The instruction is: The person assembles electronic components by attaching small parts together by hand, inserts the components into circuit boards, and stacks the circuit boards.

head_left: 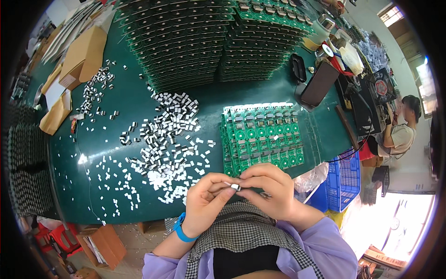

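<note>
My left hand (207,200) and my right hand (268,188) meet just below the near edge of the green table, fingertips pinched together on one small grey-and-white component (235,186). A blue band circles my left wrist. Right above the hands lies a green circuit board panel (261,137) with rows of round pads and small parts fitted. To the left of it, a loose heap of small white-and-black components (165,139) spreads over the table.
Tall stacks of green circuit boards (195,42) fill the far table. Cardboard boxes (81,58) sit at far left, a dark phone on a stand (318,83) at right. A blue crate (341,179) stands right of the table; another person sits beyond it.
</note>
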A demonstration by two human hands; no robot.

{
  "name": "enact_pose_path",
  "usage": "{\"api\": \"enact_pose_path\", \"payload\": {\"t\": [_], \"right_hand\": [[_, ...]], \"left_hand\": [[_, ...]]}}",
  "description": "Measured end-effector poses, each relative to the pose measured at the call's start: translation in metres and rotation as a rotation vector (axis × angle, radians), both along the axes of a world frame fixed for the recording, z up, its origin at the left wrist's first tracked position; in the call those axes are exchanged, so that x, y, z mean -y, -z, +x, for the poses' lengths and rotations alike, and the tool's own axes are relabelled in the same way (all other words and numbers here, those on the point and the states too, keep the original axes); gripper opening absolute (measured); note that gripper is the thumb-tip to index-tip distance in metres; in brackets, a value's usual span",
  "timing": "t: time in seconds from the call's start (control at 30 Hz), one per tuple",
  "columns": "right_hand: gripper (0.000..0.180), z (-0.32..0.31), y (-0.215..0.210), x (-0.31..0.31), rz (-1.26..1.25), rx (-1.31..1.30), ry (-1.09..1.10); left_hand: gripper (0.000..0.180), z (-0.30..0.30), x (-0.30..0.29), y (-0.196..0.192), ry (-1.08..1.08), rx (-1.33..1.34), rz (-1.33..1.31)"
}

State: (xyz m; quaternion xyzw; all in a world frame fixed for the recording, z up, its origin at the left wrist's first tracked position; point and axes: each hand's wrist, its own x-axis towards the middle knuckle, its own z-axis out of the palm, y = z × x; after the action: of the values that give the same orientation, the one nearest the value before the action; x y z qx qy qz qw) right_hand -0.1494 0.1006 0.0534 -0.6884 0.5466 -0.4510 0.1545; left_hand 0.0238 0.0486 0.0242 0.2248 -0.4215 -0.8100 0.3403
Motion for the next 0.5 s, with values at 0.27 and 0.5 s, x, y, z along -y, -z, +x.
{"api": "enact_pose_path", "payload": {"t": [0.27, 0.5], "right_hand": [[0.025, 0.009, 0.009, -0.009, 0.106, 0.193, -0.018], [0.025, 0.004, 0.004, -0.016, 0.108, 0.168, -0.087]], "left_hand": [[0.01, 0.005, -0.003, 0.0, -0.149, 0.25, -0.454], [0.011, 0.004, -0.001, -0.005, -0.245, 0.296, -0.753]]}}
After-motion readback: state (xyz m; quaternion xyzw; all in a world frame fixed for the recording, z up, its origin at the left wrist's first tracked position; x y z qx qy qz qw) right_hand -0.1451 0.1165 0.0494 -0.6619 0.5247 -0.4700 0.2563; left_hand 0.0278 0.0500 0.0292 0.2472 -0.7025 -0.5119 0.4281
